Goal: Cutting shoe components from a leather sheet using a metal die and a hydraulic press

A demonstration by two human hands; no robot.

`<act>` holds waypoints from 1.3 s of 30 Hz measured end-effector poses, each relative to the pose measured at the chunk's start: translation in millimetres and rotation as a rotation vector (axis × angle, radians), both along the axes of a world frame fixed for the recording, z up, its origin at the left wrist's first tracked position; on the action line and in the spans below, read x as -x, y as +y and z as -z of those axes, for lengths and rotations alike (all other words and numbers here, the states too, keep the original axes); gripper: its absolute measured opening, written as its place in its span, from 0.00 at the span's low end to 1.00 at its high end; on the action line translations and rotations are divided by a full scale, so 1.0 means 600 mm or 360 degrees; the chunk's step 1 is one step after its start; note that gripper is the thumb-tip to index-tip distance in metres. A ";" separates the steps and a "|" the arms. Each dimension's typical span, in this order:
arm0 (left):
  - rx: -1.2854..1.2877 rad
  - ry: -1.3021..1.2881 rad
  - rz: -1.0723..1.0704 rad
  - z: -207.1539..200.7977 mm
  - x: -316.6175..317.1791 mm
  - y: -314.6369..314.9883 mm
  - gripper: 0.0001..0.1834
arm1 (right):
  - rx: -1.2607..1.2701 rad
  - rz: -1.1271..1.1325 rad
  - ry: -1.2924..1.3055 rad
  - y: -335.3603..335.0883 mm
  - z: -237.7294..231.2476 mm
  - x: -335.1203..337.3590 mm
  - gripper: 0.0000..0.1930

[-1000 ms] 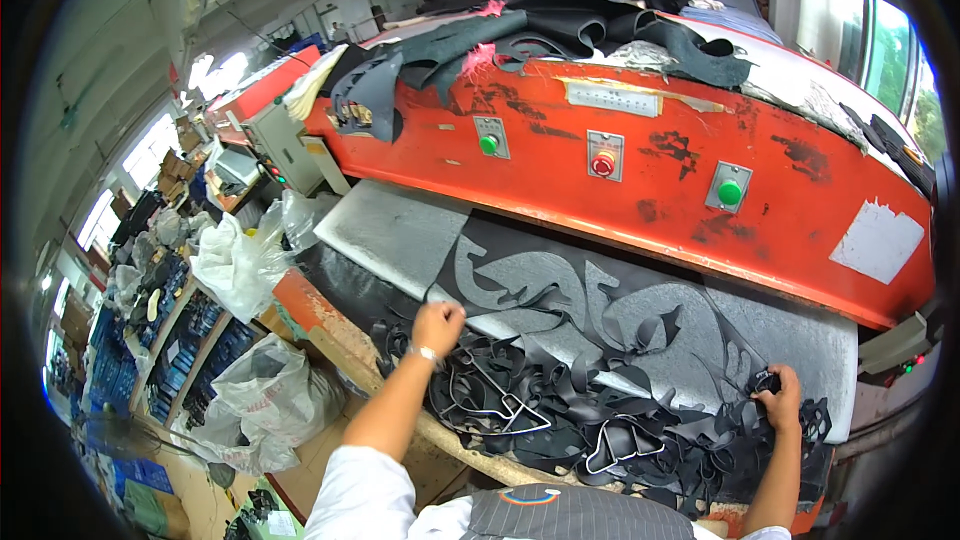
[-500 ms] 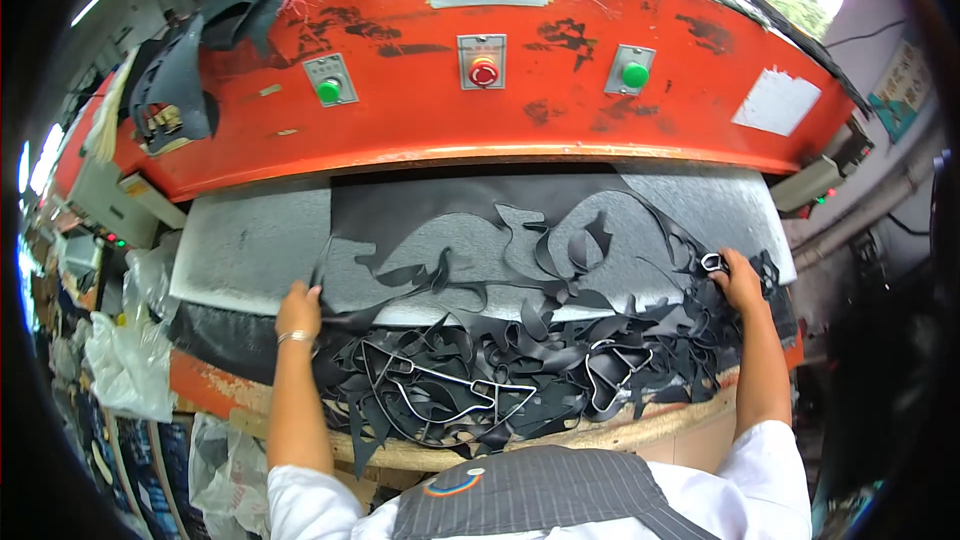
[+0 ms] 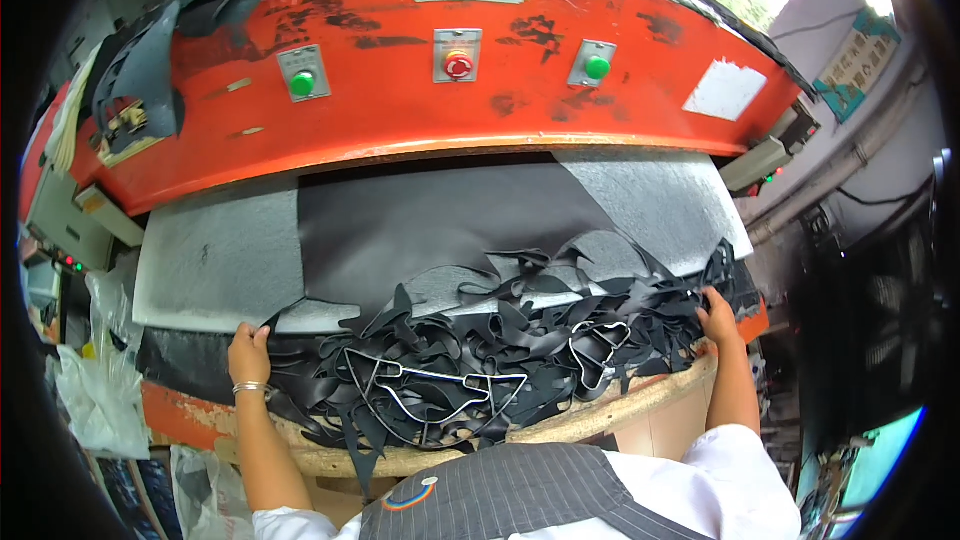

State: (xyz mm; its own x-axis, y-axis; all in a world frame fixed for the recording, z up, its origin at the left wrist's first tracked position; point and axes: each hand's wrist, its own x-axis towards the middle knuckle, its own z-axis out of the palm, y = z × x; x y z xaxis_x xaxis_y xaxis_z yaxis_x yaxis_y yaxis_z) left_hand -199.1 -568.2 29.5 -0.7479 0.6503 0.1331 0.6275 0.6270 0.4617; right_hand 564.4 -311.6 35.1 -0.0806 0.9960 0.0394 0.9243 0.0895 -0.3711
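Pinching, with thumb and fingers of the left hand (image 3: 249,353) at lower left, a corner of a smooth, dark-grey, pliable sheet (image 3: 430,215), spread mid-frame over a flat, pale-grey board (image 3: 215,255). With the right hand (image 3: 718,320), at lower right, curling fingers beside tangled, black, ribbon-like offcuts (image 3: 515,332); cannot tell the exact grip. Reaching wide, probably to keep the sheet stretched evenly.

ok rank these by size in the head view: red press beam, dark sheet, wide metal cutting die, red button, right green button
1. Red press beam
2. Dark sheet
3. Wide metal cutting die
4. Red button and right green button: too alike to rank
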 end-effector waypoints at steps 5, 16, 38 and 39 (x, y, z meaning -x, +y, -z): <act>-0.0422 0.0430 0.0089 -0.021 -0.080 -0.023 0.13 | -0.0560 0.0071 0.0231 -0.068 -0.022 -0.059 0.22; -0.0761 -0.1149 0.1242 -0.140 -0.591 -0.049 0.28 | 0.0791 -0.0965 0.1925 -0.242 -0.084 0.309 0.35; -0.1459 -0.0453 0.0347 -0.065 -0.873 -0.347 0.22 | 0.0318 -0.3800 0.0879 -0.416 -0.166 0.376 0.10; -0.1541 -0.0465 0.0299 -0.059 -0.883 -0.347 0.22 | 0.0304 -0.3716 0.0979 -0.421 -0.157 0.369 0.08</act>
